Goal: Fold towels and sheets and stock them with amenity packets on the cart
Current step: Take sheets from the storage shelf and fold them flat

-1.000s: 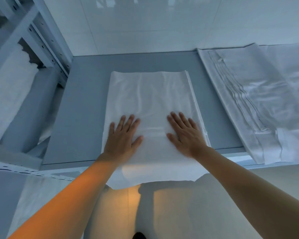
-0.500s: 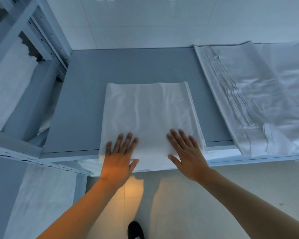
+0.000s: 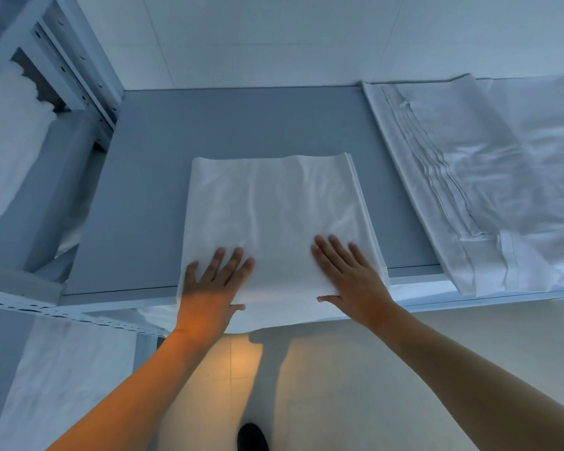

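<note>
A white folded sheet (image 3: 274, 206) lies on the grey shelf (image 3: 241, 122), its near edge hanging over the shelf's front lip. My left hand (image 3: 214, 288) rests flat on the sheet's near left corner with fingers spread. My right hand (image 3: 349, 275) lies flat on the near right part, fingers straight. Both thumbs reach below the shelf edge, over the overhanging cloth.
A larger white sheet (image 3: 489, 190) with several layered folds lies on the shelf's right side. A metal rack (image 3: 62, 76) with white linen (image 3: 7, 141) stands at the left. More white cloth (image 3: 56, 379) hangs lower left. A dark shoe (image 3: 251, 437) is on the floor.
Both hands have slid toward me along the sheet to its near edge, pressing it flat. The sheet now hangs less far over the shelf's front than a second ago.
</note>
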Action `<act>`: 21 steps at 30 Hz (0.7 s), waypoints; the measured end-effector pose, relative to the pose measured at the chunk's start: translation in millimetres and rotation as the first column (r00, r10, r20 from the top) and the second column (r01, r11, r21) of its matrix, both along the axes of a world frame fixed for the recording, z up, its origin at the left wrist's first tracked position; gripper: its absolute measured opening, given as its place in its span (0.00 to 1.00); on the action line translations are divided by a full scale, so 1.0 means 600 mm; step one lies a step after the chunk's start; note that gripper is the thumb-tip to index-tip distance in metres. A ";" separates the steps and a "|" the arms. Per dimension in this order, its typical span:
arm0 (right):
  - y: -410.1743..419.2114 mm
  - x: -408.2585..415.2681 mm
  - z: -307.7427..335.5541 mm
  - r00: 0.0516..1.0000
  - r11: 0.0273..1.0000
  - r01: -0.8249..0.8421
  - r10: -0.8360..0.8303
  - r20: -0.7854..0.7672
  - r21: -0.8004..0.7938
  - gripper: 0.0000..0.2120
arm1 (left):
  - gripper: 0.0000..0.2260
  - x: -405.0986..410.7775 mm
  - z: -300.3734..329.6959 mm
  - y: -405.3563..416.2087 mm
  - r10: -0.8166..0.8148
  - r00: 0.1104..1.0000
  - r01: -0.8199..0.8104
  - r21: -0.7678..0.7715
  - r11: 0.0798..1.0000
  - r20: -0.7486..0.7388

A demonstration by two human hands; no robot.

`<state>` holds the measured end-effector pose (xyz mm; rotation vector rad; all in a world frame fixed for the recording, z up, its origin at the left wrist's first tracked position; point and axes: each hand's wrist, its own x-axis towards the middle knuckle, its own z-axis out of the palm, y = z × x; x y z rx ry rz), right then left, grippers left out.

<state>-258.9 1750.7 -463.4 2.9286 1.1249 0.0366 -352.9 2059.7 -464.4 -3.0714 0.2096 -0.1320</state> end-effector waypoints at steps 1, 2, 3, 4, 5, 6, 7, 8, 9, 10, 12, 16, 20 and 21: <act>0.001 -0.006 0.001 1.000 1.000 0.002 -0.002 0.023 0.018 0.54 | 0.46 -0.003 0.003 -0.001 -0.001 1.000 0.001 -0.010 1.000 0.009; 0.002 -0.013 0.002 0.999 0.999 0.001 -0.002 0.043 0.034 0.53 | 0.44 -0.007 0.006 -0.002 -0.001 1.000 0.002 -0.023 1.000 0.019; 0.003 -0.021 0.003 0.999 0.999 0.001 -0.004 0.051 0.045 0.52 | 0.42 -0.010 0.009 -0.003 -0.004 1.000 0.005 -0.033 0.999 0.026; 0.003 -0.028 0.005 0.999 0.999 0.005 -0.007 0.050 0.052 0.51 | 0.39 -0.013 0.014 -0.004 -0.008 0.999 0.010 -0.038 0.999 0.032; 0.002 -0.034 0.008 0.999 0.998 0.009 -0.012 0.050 0.058 0.50 | 0.36 -0.014 0.019 -0.005 -0.015 0.999 0.016 -0.041 0.999 0.039; 0.002 -0.039 0.012 0.998 0.998 0.013 -0.017 0.053 0.064 0.49 | 0.33 -0.015 0.026 -0.006 -0.020 0.999 0.023 -0.045 0.999 0.049; 0.002 -0.042 0.017 0.998 0.997 0.017 -0.021 0.059 0.074 0.47 | 0.31 -0.014 0.033 -0.006 -0.026 0.998 0.029 -0.044 0.999 0.055; 0.002 -0.044 0.023 0.997 0.996 0.017 -0.024 0.068 0.091 0.45 | 0.28 -0.015 0.042 -0.008 -0.032 0.998 0.034 -0.038 0.999 0.053; 0.002 -0.045 0.031 0.997 0.993 0.011 -0.021 0.080 0.118 0.42 | 0.27 -0.016 0.052 -0.009 -0.034 0.998 0.035 -0.037 0.999 0.046; 0.002 -0.044 0.040 0.996 0.989 0.003 -0.016 0.088 0.148 0.39 | 0.26 -0.017 0.062 -0.008 -0.030 0.999 0.032 -0.044 0.999 0.034; 0.002 -0.039 0.070 0.997 0.983 0.021 -0.033 0.065 0.183 0.34 | 0.24 -0.014 0.090 -0.005 -0.005 1.000 0.004 -0.076 0.997 -0.010; 0.033 0.022 0.184 0.994 0.988 0.108 -0.105 -0.028 0.107 0.26 | 0.19 0.039 0.192 0.023 0.003 1.000 -0.001 -0.062 0.998 0.030; 0.096 0.124 0.343 0.978 0.983 0.133 -0.151 0.141 0.126 0.22 | 0.13 0.140 0.341 0.061 0.074 0.976 -0.053 -0.108 0.993 0.205; 0.108 0.145 0.382 0.968 0.977 0.121 -0.155 0.199 0.174 0.23 | 0.13 0.160 0.379 0.068 0.100 0.960 -0.066 -0.136 0.989 0.260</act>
